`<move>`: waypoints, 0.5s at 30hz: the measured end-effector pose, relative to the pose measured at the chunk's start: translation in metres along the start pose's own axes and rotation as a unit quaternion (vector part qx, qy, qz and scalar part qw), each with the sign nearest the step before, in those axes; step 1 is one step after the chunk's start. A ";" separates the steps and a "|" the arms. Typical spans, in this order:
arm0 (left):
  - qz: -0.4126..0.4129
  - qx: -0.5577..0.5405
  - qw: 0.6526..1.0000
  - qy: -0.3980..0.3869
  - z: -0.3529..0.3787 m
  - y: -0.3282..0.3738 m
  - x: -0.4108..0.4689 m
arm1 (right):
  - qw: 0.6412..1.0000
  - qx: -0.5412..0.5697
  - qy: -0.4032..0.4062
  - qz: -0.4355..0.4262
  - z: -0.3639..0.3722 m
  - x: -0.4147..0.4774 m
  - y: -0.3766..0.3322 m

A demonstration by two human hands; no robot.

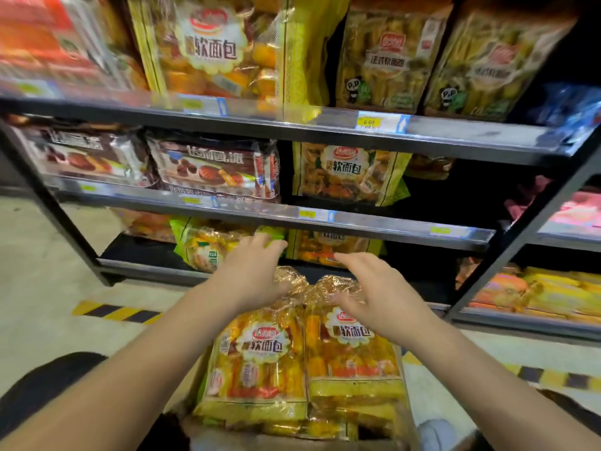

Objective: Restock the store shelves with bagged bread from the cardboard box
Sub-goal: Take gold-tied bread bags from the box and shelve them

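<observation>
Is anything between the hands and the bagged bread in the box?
Nothing visible. The left hand and right hand are open directly over the crinkled tops of the two bread bags, with no other item in between.

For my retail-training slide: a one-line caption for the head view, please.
Left hand and right hand, both open, reach for two yellow bread bags in front of stocked shelves.
</observation>
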State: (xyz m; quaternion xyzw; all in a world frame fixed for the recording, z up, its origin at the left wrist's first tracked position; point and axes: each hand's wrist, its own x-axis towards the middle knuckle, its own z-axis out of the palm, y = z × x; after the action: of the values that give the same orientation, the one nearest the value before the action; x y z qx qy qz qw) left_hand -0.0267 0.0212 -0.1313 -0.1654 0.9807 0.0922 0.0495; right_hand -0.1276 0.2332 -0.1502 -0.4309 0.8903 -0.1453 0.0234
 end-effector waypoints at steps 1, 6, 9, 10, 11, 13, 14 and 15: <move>0.001 0.007 1.000 -0.006 0.006 -0.001 -0.008 | 1.000 -0.006 -0.007 -0.007 0.005 -0.006 -0.003; 0.004 0.060 0.998 -0.025 0.048 -0.008 -0.044 | 0.997 -0.055 -0.049 -0.021 0.033 -0.029 -0.015; -0.010 0.084 0.995 -0.048 0.072 -0.014 -0.060 | 0.994 -0.072 -0.085 -0.003 0.045 -0.041 -0.019; -0.012 0.085 0.994 -0.061 0.077 -0.016 -0.064 | 0.992 -0.074 -0.099 0.008 0.048 -0.044 -0.020; -0.013 0.085 0.994 -0.073 0.083 -0.017 -0.067 | 0.990 -0.077 -0.113 0.016 0.051 -0.047 -0.020; -0.014 0.087 0.992 -0.086 0.090 -0.021 -0.071 | 0.987 -0.083 -0.132 0.023 0.054 -0.049 -0.019; -0.016 0.087 0.992 -0.090 0.093 -0.024 -0.072 | 0.986 -0.084 -0.139 0.025 0.054 -0.048 -0.019; -0.021 0.085 0.992 -0.095 0.096 -0.027 -0.072 | 0.986 -0.084 -0.144 0.027 0.055 -0.047 -0.018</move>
State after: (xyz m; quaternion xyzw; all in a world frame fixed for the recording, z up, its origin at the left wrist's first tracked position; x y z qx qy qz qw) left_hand 0.0559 0.0381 -0.2208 -0.1719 0.9720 0.0223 0.1587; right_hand -0.0748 0.2458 -0.2020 -0.4235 0.8981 -0.0055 0.1186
